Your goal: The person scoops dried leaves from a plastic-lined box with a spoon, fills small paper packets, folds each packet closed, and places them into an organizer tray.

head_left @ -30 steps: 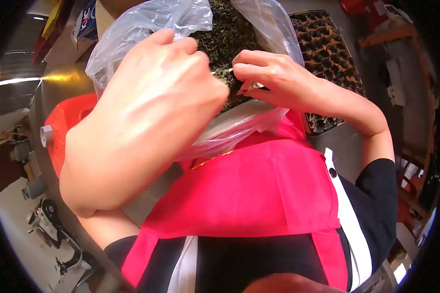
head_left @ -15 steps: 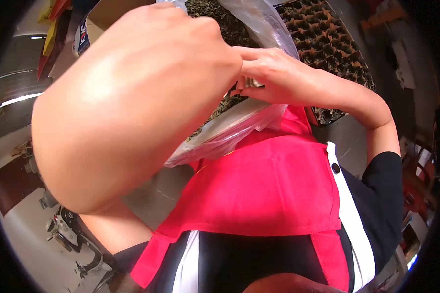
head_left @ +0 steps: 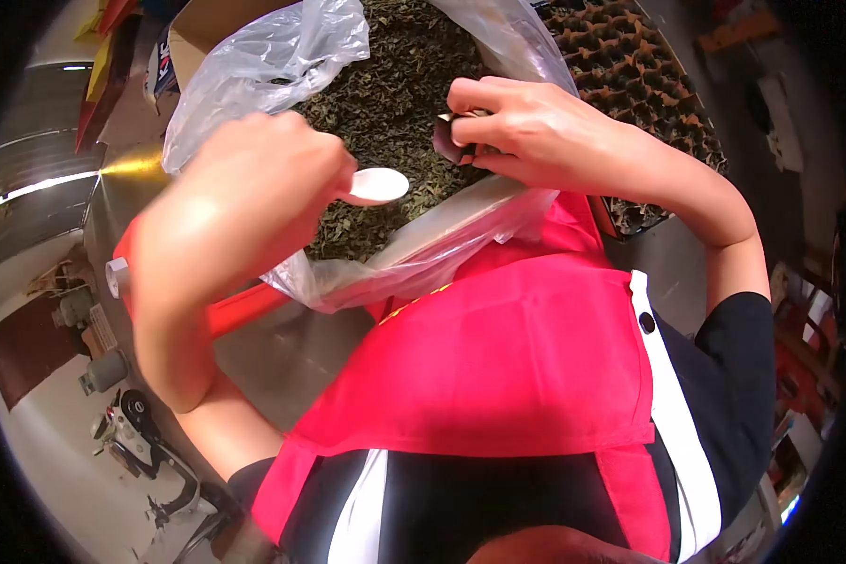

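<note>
My left hand [head_left: 263, 179] is closed round the handle of a white spoon [head_left: 380, 186], its bowl over dried leaves [head_left: 399, 89]. The leaves fill a clear plastic bag [head_left: 254, 70] that lies open in front of me. At the bag's right side my right hand [head_left: 522, 127] pinches a small dark paper-like piece [head_left: 453, 139], which is curled and partly hidden by the fingers. The spoon and that piece are apart. What the piece holds, if anything, is too small to tell.
A tray of small dark cups [head_left: 630, 85] stands right of the bag. Behind the bag's left side is a cardboard box [head_left: 202, 38]. A red container [head_left: 244, 310] sits below my left forearm. A motorbike [head_left: 146, 451] stands at the lower left.
My left hand has moved down and left, away from my right hand, and the spoon's bowl has come into view. The dark piece in my right hand now shows more.
</note>
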Tool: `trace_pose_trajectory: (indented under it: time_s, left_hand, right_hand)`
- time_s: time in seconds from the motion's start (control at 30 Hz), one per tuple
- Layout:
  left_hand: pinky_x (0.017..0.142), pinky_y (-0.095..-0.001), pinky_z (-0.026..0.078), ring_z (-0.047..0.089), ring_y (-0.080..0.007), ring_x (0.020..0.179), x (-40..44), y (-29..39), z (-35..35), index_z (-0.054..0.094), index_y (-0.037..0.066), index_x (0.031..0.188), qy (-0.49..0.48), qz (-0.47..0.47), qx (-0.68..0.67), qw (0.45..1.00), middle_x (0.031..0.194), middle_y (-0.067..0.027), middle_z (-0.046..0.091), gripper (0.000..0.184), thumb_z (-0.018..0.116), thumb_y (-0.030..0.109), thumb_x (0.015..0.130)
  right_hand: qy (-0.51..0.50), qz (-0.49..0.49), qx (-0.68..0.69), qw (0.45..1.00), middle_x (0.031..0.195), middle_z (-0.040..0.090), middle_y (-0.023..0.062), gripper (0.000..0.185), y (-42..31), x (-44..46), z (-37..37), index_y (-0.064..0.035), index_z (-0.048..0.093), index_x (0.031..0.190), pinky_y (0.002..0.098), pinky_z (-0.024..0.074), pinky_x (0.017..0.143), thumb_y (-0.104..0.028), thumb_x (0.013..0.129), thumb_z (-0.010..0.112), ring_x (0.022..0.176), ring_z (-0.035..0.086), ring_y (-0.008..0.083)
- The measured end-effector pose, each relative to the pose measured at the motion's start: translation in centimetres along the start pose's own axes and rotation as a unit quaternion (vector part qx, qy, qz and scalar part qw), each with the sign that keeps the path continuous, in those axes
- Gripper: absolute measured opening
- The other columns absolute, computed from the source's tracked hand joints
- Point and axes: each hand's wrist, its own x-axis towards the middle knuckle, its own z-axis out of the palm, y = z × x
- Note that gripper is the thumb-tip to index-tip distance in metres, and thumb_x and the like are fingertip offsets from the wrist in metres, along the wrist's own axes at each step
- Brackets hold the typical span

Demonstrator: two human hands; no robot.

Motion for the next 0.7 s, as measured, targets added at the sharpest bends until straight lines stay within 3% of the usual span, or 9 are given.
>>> trace_pose_trajectory:
  time_s: [0.1, 0.23, 0.4, 0.57, 0.7]
  left_hand:
    - [0.07, -0.0483, 0.054, 0.069, -0.0391, 0.081, 2.6, 0.6, 4.6, 0.07, 0.001, 0.084, -0.014, -0.082, 0.001, 0.997, 0.084, -0.0223, 0.069, 0.01, 0.062, 0.006, 0.081]
    - [0.071, -0.0494, 0.054, 0.068, -0.0406, 0.081, 5.3, 0.1, 8.7, 0.067, -0.002, 0.09, 0.097, -0.095, -0.024, 0.99, 0.083, -0.0237, 0.068, 0.013, 0.058, 0.002, 0.081]
    - [0.074, -0.0502, 0.053, 0.064, -0.0389, 0.087, 3.6, 0.0, 8.6, 0.066, 0.003, 0.096, 0.205, -0.114, -0.028, 0.972, 0.083, -0.0194, 0.063, 0.015, 0.057, 0.002, 0.084]
    - [0.072, -0.0436, 0.051, 0.061, -0.0318, 0.084, -0.3, 1.0, 7.9, 0.071, 0.01, 0.107, 0.216, -0.12, 0.006, 0.969, 0.081, -0.012, 0.061, 0.023, 0.064, 0.007, 0.086]
    - [0.072, -0.039, 0.047, 0.057, -0.0278, 0.081, -3.3, 2.9, 6.0, 0.072, 0.008, 0.102, 0.248, -0.126, -0.007, 0.96, 0.076, -0.0089, 0.056, 0.023, 0.064, 0.003, 0.08]
  right_hand:
    - [-0.048, 0.013, -0.015, 0.999, 0.101, 0.052, 0.0104, 0.02, -0.3, 0.2, -0.4, -0.0014, 0.06, 0.093, 0.0428, 0.0524, 0.076, -0.005, 0.078, 0.073, 0.092, 0.061, 0.0314]
    - [-0.032, 0.03, 0.003, 0.999, 0.099, 0.053, 0.0105, 0.024, -0.5, 0.5, -0.6, -0.0027, 0.056, 0.099, 0.0424, 0.0522, 0.074, -0.006, 0.081, 0.072, 0.09, 0.062, 0.0305]
    - [-0.009, 0.06, 0.081, 0.995, 0.093, 0.054, 0.0109, 0.034, -0.7, 0.7, -0.6, -0.0058, 0.047, 0.109, 0.0429, 0.0508, 0.07, -0.006, 0.084, 0.07, 0.085, 0.066, 0.0285]
    - [-0.016, 0.086, 0.103, 0.991, 0.092, 0.055, 0.0098, 0.033, -0.9, 1.0, -0.5, -0.0059, 0.046, 0.107, 0.0416, 0.0504, 0.068, -0.005, 0.084, 0.07, 0.082, 0.068, 0.0276]
    - [-0.016, 0.086, 0.098, 0.991, 0.092, 0.055, 0.0092, 0.032, -0.8, 1.0, -0.4, -0.0059, 0.046, 0.107, 0.0415, 0.0505, 0.067, -0.004, 0.085, 0.069, 0.083, 0.069, 0.0268]
